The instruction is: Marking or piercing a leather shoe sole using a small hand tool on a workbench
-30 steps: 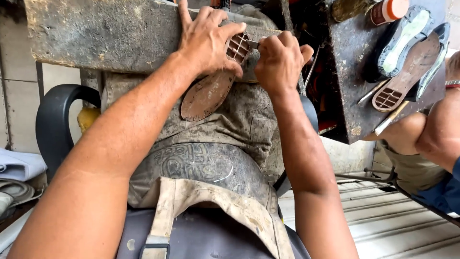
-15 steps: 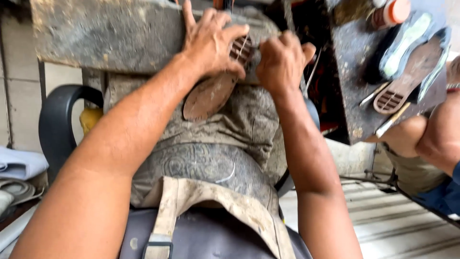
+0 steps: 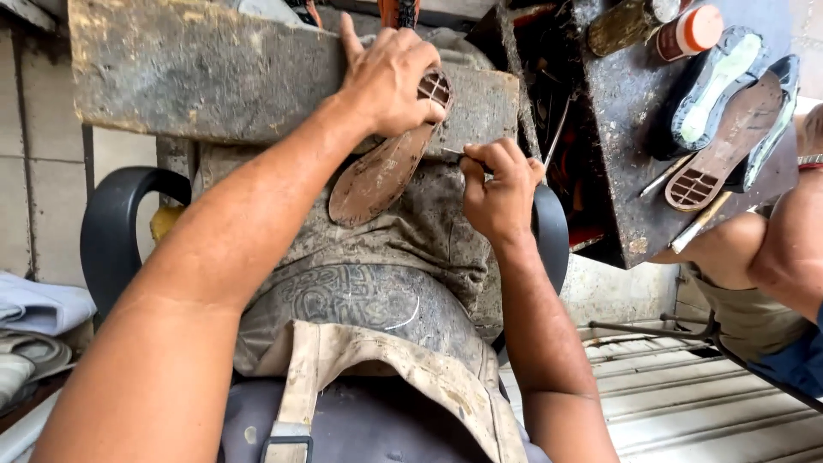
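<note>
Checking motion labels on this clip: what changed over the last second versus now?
The right hand moved off the heel end of the brown shoe sole, down toward the body, and now pinches a thin tool at the sole's edge. The left hand stayed pressing the sole's heel end onto the worn block. The soles on the side bench did not move.

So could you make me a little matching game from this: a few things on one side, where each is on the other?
Things:
1. brown sole
2. small tool
3. orange-capped bottle
4. chair arm

Places:
A. top right, on the dark table
B. pinched in the right hand
C. under the left hand, on the block
D. left of the apron

Pairs: 1-C, 2-B, 3-A, 4-D
</note>
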